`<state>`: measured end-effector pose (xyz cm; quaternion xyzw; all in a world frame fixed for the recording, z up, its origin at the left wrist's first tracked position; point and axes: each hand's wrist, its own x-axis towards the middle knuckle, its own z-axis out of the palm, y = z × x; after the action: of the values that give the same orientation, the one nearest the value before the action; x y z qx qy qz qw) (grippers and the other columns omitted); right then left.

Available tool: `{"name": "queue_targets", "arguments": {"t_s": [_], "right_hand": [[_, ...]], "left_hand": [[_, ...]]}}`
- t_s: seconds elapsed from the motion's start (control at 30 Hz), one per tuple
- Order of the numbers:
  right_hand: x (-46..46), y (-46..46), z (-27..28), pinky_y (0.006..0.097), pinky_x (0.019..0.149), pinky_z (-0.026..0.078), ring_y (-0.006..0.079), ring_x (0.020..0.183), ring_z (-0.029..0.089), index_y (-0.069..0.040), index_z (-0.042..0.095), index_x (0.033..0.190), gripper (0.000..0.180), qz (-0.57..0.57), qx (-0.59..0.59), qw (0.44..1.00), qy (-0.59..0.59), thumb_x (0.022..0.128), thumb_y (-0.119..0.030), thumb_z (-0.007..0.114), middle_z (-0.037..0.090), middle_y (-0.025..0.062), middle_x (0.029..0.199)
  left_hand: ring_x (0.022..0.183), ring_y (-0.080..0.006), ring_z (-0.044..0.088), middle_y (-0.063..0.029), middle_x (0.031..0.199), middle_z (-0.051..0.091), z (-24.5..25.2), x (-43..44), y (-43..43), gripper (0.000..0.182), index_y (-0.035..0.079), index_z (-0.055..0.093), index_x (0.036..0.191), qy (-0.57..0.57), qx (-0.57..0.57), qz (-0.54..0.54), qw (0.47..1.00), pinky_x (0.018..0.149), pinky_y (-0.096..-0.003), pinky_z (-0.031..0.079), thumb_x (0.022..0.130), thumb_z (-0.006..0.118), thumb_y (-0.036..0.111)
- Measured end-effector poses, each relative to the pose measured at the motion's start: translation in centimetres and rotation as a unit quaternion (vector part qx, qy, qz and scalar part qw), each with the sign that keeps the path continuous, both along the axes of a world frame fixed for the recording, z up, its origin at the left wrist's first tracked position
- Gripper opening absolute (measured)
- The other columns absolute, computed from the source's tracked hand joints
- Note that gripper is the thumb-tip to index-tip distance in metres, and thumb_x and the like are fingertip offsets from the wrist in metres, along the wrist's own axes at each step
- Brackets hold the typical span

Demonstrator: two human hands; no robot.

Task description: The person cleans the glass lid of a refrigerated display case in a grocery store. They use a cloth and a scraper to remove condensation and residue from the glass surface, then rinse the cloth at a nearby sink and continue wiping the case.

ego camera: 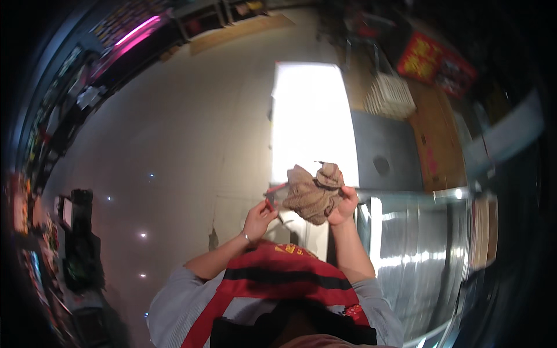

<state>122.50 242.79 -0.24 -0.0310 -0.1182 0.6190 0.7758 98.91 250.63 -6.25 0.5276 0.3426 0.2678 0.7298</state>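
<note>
My right hand [346, 204] grips a crumpled brown cloth [311, 195], whose folds hide part of the fingers. To the left of the cloth, my left hand [261, 217] pinches a small red-and-dark tool [271, 203] with two arms spread apart. Its exact kind is too blurred to tell, and its upper end comes close to the cloth's left edge. Both hands are in front of my red apron [287, 256], near the close end of a glaring white surface [311, 117].
A dark grey panel [387, 139] adjoins the white surface, with a cream ribbed stack [390, 96] behind it. At right stands a shiny metal-and-glass counter [417, 252]. Pale floor [174, 130] extends left towards goods-lined shelves [52, 130]. A red sign [435, 65] bears yellow writing.
</note>
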Motion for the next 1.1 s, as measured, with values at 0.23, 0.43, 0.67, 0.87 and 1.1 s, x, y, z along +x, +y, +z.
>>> {"name": "queue_targets", "arguments": {"t_s": [0.23,0.43,0.67,0.87,1.1], "right_hand": [[-6.5,22.0,1.2,0.0498,0.11,0.032,0.0335,0.129,0.04,-0.007,0.036,0.142,0.067,0.068,0.102,0.992,-0.021,0.081,-0.029,0.052,0.042,0.0131,0.14],[-3.7,35.7,4.2,0.0454,0.113,0.029,0.0259,0.133,0.038,-0.003,0.038,0.14,0.062,-0.073,0.026,0.988,-0.13,0.083,-0.024,0.05,0.039,0.0118,0.144],[4.2,52.4,7.3,0.048,0.106,0.037,0.0326,0.129,0.042,-0.008,0.029,0.147,0.063,-0.021,0.145,0.969,-0.198,0.089,-0.024,0.047,0.037,0.0152,0.146],[9.5,70.3,10.0,0.0531,0.11,0.03,0.0361,0.136,0.034,-0.01,0.039,0.144,0.056,-0.155,0.007,0.978,-0.14,0.09,-0.022,0.047,0.035,0.0118,0.149],[15.4,88.2,7.8,0.0416,0.098,0.045,0.027,0.117,0.051,-0.009,0.037,0.144,0.058,-0.085,0.057,0.991,-0.082,0.088,-0.016,0.049,0.049,0.0151,0.132]], "left_hand": [[0.097,-0.0139,0.06,-0.0076,0.105,0.059,1.1,-16.2,18.5,0.028,-0.002,0.059,0.111,0.155,0.168,0.123,0.966,0.085,-0.0278,0.052,0.084,0.065,0.003],[0.091,-0.0151,0.062,-0.0071,0.101,0.063,-0.9,-21.4,33.9,0.028,-0.001,0.059,0.111,0.165,0.174,0.216,0.946,0.084,-0.0294,0.052,0.085,0.065,0.004],[0.077,-0.0126,0.06,-0.0025,0.086,0.064,-11.9,-31.4,58.8,0.021,0.003,0.058,0.11,-0.166,-0.021,0.437,0.884,0.074,-0.0306,0.051,0.089,0.055,0.001],[0.095,-0.0328,0.065,-0.0143,0.097,0.069,-16.1,-46.7,63.1,0.034,0.01,0.067,0.107,0.491,-0.037,0.581,0.648,0.081,-0.0424,0.051,0.079,0.066,0.03],[0.093,-0.0336,0.067,-0.0167,0.096,0.069,-17.4,-47.0,59.1,0.024,0.006,0.069,0.093,0.658,-0.232,0.548,0.46,0.078,-0.0443,0.051,0.083,0.067,0.028]]}}
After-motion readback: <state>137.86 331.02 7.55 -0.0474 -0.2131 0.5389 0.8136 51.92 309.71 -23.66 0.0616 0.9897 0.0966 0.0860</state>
